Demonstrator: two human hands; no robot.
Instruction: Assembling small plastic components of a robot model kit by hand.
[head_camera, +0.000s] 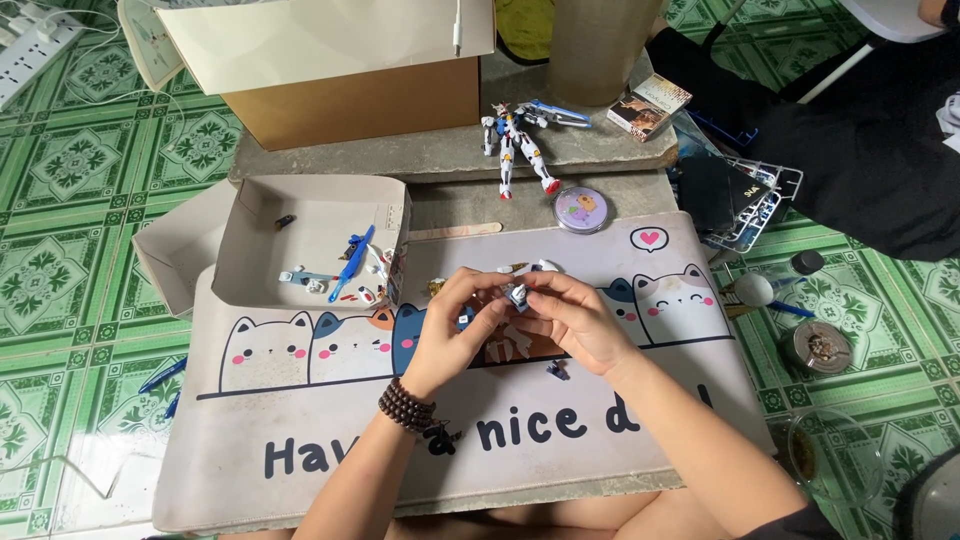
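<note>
Both hands meet at the middle of the view over a grey desk mat printed with cartoon cats (300, 420). The left hand (452, 325), with 1 dark beaded bracelet (407, 408) on its wrist, and the right hand (572, 318) pinch 1 small white-and-blue plastic model part (517, 294) between their fingertips; the fingers of each hand are drawn narrow around it, thumbs and forefingers touching the piece. Whether it is 1 part or 2 pressed together, I cannot tell.

Just under the hands, at 6 o'clock from the part, lie a few loose small pieces on the mat, too small to count. At 10 o'clock sits 1 shallow open pale cardboard tray (260, 235) holding several blue and white plastic bits. At 12 o'clock, well apart, 1 assembled white, blue and red robot figure (518, 145) lies on a grey stone slab (400, 160), with 1 round lilac tin (582, 210) just beside its feet. 1 brown cardboard box (350, 100) stands at 11 o'clock. At 2 o'clock rests 1 grey plastic parts frame (760, 205), near 1 small printed carton (650, 105). 1 flat wooden stick (455, 231) lies between tray and tin.
</note>
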